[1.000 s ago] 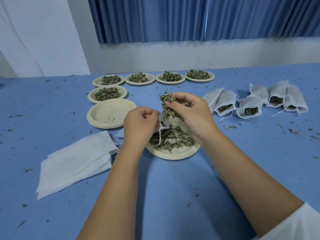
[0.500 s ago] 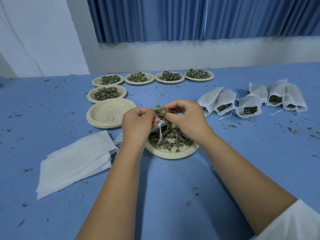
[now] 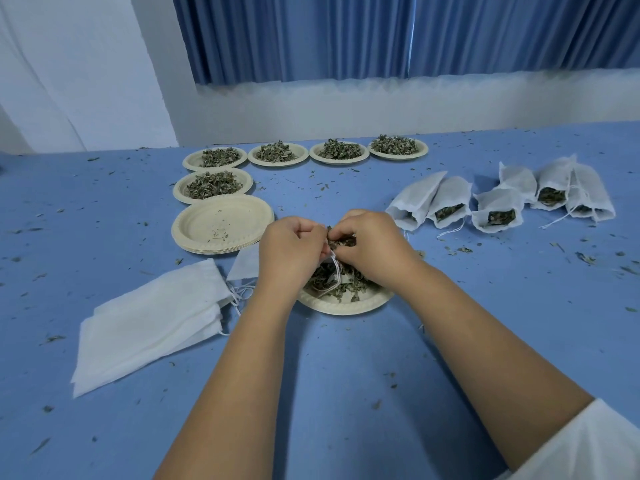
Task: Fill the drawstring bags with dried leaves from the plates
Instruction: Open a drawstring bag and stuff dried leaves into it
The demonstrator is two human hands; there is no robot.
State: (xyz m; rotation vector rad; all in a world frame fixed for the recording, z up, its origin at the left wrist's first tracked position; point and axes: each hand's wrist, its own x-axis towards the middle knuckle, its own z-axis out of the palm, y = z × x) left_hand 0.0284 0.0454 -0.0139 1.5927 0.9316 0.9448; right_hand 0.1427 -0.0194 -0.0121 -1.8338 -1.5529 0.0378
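Head cam looked down over both forearms onto a blue table (image 3: 346, 393) littered w/ leaf crumbs. Clock bearings are taken from the near plate (image 3: 346, 308), 12 being away from the person.

Both hands met right above that plate. Left hand (image 3: 292, 251) had its fingers curled tight, pinching the mouth of a white drawstring bag (image 3: 342, 280); its strings (image 3: 333, 271) dangled between the two hands. Right hand (image 3: 372, 247), fingers bunched, pinched a wad of dried leaves (image 3: 346, 241) at the bag's opening, knuckles nearly touching the left's. Most of the bag was hidden under the hands. A white corner (image 3: 246, 266) stuck out at 9 o'clock beside the left wrist; couldn't tell if it belonged to the same bag. More loose leaves (image 3: 349, 289) lay on the near plate below.

At 10 o'clock sat a stack of empty plates (image 3: 221, 223), only crumbs on top. Just beyond it was a plate of leaves (image 3: 213, 185). Approx. 11 to 12 o'clock, along the far edge, stood a row of four heaped plates (image 3: 277, 154).

At 2 o'clock lay the filled bags (image 3: 498, 209), mouths toward the person, leaves showing inside, strings loose. At 8 o'clock lay a flat pile of empty bags (image 3: 149, 323). A white sleeve (image 3: 588, 445) showed at 5 o'clock, blue curtain (image 3: 381, 36) at 12.
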